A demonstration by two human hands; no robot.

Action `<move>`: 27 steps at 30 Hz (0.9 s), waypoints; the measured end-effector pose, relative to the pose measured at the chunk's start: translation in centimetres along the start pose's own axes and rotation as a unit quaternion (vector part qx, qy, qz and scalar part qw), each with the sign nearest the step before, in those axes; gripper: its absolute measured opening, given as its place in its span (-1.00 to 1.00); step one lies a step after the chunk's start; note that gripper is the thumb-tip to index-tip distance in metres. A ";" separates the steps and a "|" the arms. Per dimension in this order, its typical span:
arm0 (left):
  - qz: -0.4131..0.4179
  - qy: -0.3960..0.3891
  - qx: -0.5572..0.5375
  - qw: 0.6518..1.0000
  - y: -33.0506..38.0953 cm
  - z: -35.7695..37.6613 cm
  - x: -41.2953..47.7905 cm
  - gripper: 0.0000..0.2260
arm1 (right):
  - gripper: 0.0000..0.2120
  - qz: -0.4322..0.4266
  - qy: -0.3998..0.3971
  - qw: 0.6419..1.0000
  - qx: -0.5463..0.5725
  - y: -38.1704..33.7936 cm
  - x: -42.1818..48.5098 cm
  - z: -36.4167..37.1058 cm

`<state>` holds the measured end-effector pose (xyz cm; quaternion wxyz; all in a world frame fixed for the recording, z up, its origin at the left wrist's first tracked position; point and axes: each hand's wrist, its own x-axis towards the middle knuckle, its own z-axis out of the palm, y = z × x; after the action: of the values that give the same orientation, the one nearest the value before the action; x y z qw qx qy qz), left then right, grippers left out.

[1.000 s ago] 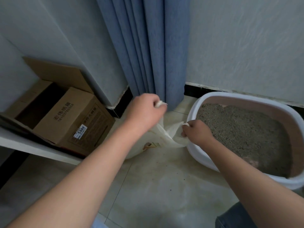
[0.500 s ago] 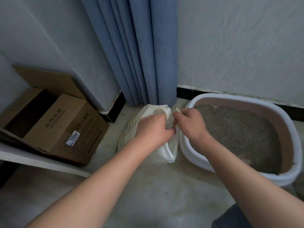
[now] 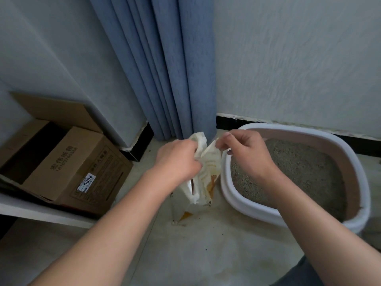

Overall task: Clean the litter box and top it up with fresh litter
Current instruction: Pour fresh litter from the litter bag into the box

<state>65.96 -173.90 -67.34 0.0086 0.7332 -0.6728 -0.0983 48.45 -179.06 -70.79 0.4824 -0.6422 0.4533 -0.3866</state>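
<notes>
Both hands gripped the top of the white litter bag: left hand bunching one edge, right hand pinching the other. It stood on the floor, touching the left side of the litter box.

A blue curtain hangs in folds at twelve o'clock, its hem reaching the pale tiled floor. At nine o'clock an open cardboard box sits on a white shelf, with a sticker reading 5008 on it. A black baseboard runs under the textured wall at two o'clock.
</notes>
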 end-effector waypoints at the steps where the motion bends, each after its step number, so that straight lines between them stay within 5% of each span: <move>1: -0.003 0.017 -0.004 1.000 -0.5 -0.1 0.1 -0.95 | -0.72 0.016 0.006 1.000 0.000 0.4 0.2 -0.2; 5: -0.005 0.055 -0.022 0.998 -1.3 -0.3 0.3 -0.88 | -0.85 0.076 -0.016 0.987 -0.138 3.5 1.1 0.0; 12: 0.042 0.072 -0.096 0.992 -2.9 -1.0 -0.5 -0.85 | -0.51 0.127 -0.154 0.939 -0.280 6.2 1.3 2.9; 15: 0.068 0.058 -0.123 0.988 -4.8 -1.3 -0.9 -0.87 | -0.55 0.113 -0.152 0.936 -0.297 6.4 1.4 4.3; 19: 0.042 0.079 -0.095 0.991 -6.6 -1.2 -1.2 -0.93 | -0.88 0.096 -0.142 0.930 -0.325 6.1 1.6 6.0; 21: 0.021 0.100 -0.079 0.992 -6.6 -1.3 -1.3 -0.91 | -0.75 0.110 -0.148 0.920 -0.347 6.2 1.6 6.8; 27: -0.036 0.092 -0.122 0.988 -4.6 -2.5 -2.1 -0.32 | -0.78 0.082 -0.084 0.946 -0.303 5.6 1.6 7.8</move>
<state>70.74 -171.72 -65.29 0.1565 0.7562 -0.6254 -0.1118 55.03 -179.20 -77.94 0.3317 -0.7488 0.5578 -0.1348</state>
